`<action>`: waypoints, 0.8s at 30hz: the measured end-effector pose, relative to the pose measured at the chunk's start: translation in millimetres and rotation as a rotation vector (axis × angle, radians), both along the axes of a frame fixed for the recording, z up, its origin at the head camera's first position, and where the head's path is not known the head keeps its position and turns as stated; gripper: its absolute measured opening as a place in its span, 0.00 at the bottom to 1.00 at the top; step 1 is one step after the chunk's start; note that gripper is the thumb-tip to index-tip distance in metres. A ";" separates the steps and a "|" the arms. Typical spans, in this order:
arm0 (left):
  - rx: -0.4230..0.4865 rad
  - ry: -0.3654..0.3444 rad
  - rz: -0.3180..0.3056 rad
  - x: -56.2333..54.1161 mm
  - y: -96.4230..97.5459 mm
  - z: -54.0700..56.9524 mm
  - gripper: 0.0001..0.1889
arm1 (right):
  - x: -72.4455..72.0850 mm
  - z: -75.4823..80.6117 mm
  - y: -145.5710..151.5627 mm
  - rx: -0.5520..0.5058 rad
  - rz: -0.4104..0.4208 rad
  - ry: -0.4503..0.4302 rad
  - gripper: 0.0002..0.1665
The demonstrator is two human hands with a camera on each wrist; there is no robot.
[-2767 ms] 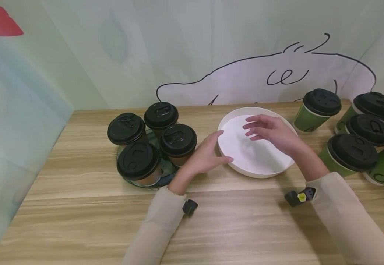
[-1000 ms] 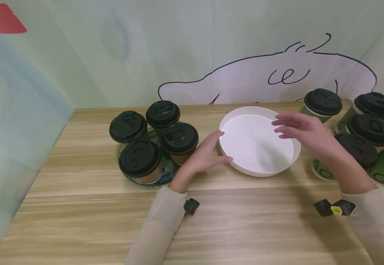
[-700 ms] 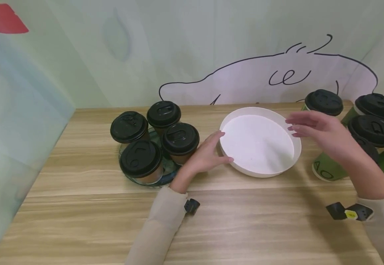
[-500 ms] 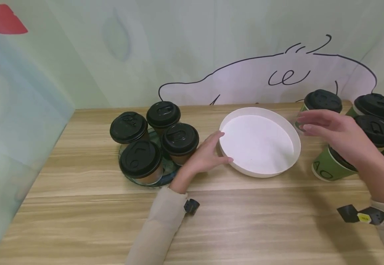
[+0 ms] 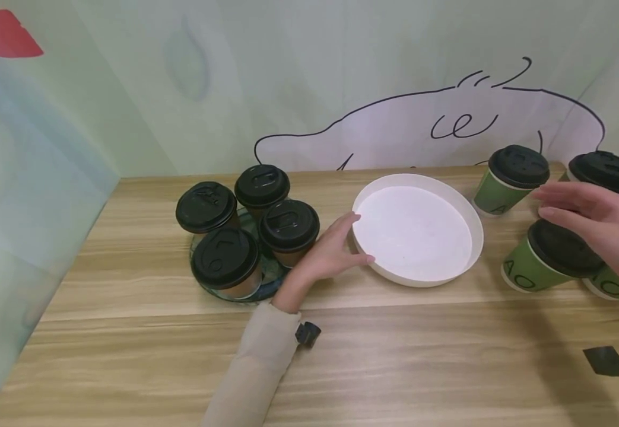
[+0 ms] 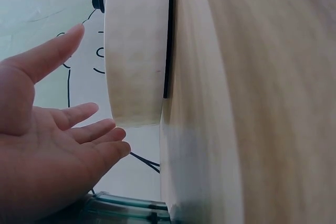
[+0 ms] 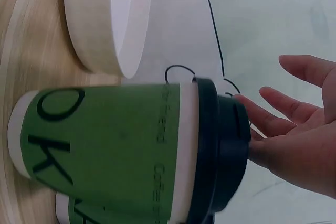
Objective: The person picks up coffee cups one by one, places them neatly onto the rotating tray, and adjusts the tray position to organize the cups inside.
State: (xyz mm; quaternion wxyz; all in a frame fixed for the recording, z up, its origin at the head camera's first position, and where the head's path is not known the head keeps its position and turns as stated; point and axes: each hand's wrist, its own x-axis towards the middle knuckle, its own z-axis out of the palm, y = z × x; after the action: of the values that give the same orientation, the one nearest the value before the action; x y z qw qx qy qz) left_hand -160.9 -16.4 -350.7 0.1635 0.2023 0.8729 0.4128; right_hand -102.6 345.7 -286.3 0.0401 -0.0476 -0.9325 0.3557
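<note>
A round white tray [image 5: 416, 231] with a low wall lies on the wooden table. My left hand [image 5: 330, 252] is at its left rim, thumb and fingers spread; in the left wrist view the hand [image 6: 58, 140] holds nothing, and whether it touches the tray wall [image 6: 136, 51] I cannot tell. On the right, my right hand [image 5: 603, 225] hangs over several green paper cups with black lids, its fingers extended and grasping nothing. One green cup [image 5: 536, 267] stands just below it, and another cup [image 5: 507, 184] behind. In the right wrist view, a green cup [image 7: 115, 145] stands beside the hand [image 7: 302, 124].
Left of the tray, several brown cups [image 5: 229, 261] with black lids crowd a greenish glass plate [image 5: 272, 279], close to my left forearm. A wall sheet [image 5: 298, 77] with line drawings rises behind the table. Bare tabletop [image 5: 394, 356] runs along the front.
My right hand has moved from above the white tray rightward over the green cups, its fingers still extended. My left hand, the tray and the brown cups have stayed in place.
</note>
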 end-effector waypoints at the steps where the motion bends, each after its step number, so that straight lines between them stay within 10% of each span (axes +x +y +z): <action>1: -0.002 -0.002 0.002 0.1 0.0 0.1 0.42 | 1.4 -1.1 3.2 0.005 0.001 0.010 0.31; 9: 0.003 0.001 0.001 0.5 -0.4 -0.1 0.43 | -20.0 -71.3 99.2 0.036 0.053 0.168 0.30; 24: 0.008 0.000 -0.005 -0.7 -1.0 -1.3 0.43 | -8.1 -112.4 137.0 0.113 -0.011 0.154 0.40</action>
State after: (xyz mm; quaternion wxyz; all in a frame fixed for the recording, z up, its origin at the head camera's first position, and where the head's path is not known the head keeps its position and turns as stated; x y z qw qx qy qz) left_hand -161.6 -17.4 -352.0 0.1638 0.2050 0.8707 0.4159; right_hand -110.7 482.7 -398.7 0.1161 -0.0227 -0.9451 0.3047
